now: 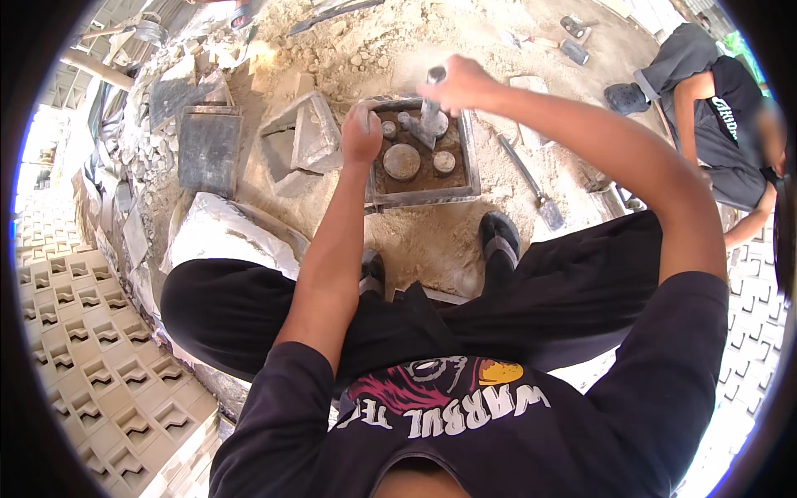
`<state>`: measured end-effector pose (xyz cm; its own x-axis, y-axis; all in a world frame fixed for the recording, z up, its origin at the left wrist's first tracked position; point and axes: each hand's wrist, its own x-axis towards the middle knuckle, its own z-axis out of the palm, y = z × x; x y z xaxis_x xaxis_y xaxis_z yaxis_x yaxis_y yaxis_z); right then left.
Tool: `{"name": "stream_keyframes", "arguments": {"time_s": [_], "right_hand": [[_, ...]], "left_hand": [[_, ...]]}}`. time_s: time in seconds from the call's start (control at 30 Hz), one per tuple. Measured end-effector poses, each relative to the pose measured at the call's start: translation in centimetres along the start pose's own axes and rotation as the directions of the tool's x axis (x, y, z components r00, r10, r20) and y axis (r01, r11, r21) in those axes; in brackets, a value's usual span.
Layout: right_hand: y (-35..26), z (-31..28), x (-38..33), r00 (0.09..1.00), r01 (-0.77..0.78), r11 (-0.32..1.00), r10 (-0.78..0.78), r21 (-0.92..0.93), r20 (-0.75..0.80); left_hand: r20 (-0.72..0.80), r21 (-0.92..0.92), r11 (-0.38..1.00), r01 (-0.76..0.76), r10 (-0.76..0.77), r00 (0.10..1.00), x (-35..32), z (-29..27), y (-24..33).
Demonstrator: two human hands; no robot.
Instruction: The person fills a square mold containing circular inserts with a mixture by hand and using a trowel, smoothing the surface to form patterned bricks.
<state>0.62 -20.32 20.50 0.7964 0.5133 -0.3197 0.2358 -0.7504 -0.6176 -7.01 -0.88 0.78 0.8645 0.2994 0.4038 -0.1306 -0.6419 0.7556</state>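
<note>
A square wooden frame (pixel 423 197) stands on the sandy ground before my feet, filled with brown sand. In it are several pale round pieces, among them a large disc (pixel 402 163) and a smaller one (pixel 444 163). My right hand (pixel 465 85) is closed round the dark handle of a grey trowel-like tool (pixel 429 124), held upright over the far side of the frame. The tool's blade tapers downward and partly hides a round piece behind it. My left hand (pixel 362 135) is a closed fist at the frame's left edge; whatever lies inside its fingers is hidden.
Broken slabs (pixel 303 137) and a dark square board (pixel 209 149) lie left. A long-handled tool (pixel 531 183) rests right of the frame. Loose sand (pixel 365 50) is heaped beyond. Another person (pixel 722 116) sits at the right. Patterned blocks (pixel 100 349) line the lower left.
</note>
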Motion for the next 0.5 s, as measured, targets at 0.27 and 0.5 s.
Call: {"name": "stream_keyframes", "arguments": {"time_s": [0.27, 0.5], "right_hand": [[0.7, -8.8, 0.4, 0.974, 0.007, 1.0, -0.006, 0.006, -0.228], [2.4, -7.0, -1.2, 0.958, -0.006, 0.995, -0.023, -0.099, -0.286]], "left_hand": [[0.343, 0.28, 0.943, -0.179, 0.076, 0.936, -2.0, 4.2, 2.1], [0.492, 0.28, 0.909, -0.308, 0.139, 0.859, -2.1, 6.0, 4.6]]}}
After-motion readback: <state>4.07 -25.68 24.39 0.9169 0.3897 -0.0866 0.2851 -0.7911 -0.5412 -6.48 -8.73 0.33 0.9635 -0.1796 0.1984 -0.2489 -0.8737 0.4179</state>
